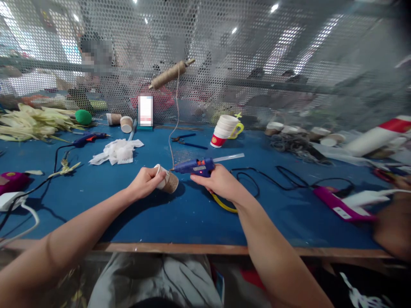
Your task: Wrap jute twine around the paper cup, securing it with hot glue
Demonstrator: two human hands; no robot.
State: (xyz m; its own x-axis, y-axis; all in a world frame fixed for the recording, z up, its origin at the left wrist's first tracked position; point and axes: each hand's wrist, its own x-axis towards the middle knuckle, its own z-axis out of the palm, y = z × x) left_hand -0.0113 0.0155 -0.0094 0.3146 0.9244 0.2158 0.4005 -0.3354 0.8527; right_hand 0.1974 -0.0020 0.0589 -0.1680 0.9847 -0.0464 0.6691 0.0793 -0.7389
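My left hand (145, 183) grips a small paper cup (169, 183) lying on its side, its lower part wrapped in brown twine. In my right hand (221, 182) is a blue hot glue gun (194, 167), with a clear glue stick (229, 157) poking out of its back. The gun's nozzle is at the cup's side, where a strand of twine (175, 128) comes down. That strand runs up to a wound twine spool (168, 76) hung before the mesh. A small red light shows on the gun.
Pliers (189, 141) and stacked paper cups (223, 128) lie beyond my hands. Left are another glue gun (90, 137), white crumpled material (117, 152) and pale husks (32, 122). Right are a purple power strip (340, 205), black cable (272, 171) and part of another person (394, 218).
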